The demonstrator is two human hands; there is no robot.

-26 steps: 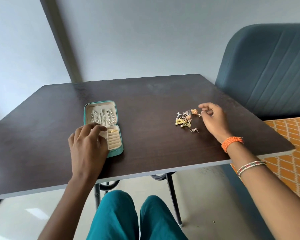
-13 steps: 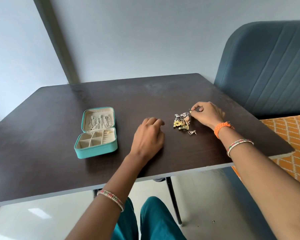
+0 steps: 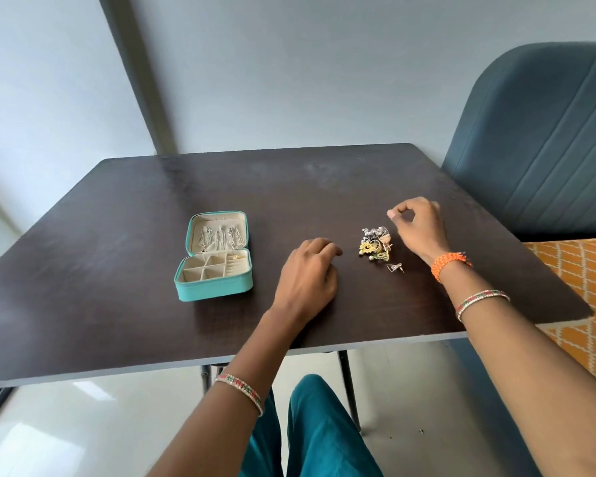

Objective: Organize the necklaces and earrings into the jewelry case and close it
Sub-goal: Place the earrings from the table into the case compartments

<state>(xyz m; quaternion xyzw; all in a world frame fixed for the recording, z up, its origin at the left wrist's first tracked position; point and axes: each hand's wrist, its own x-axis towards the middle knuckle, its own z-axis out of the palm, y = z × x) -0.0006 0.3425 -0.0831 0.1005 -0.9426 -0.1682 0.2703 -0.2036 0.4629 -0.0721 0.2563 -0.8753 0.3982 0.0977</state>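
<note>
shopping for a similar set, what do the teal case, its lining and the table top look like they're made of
Small teal zip-around jewelry case: probably faux leather or coated fabric, judging by its smooth, matte shell. Cream case lining: soft and dull like velvet or suede cloth, though this is uncertain. Dark brown table top: likely wood-grain laminate, with a faint sheen and a pale edge.

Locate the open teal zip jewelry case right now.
Head view: the teal zip jewelry case sits open on the dark table, left of centre, beside the left hand.
</note>
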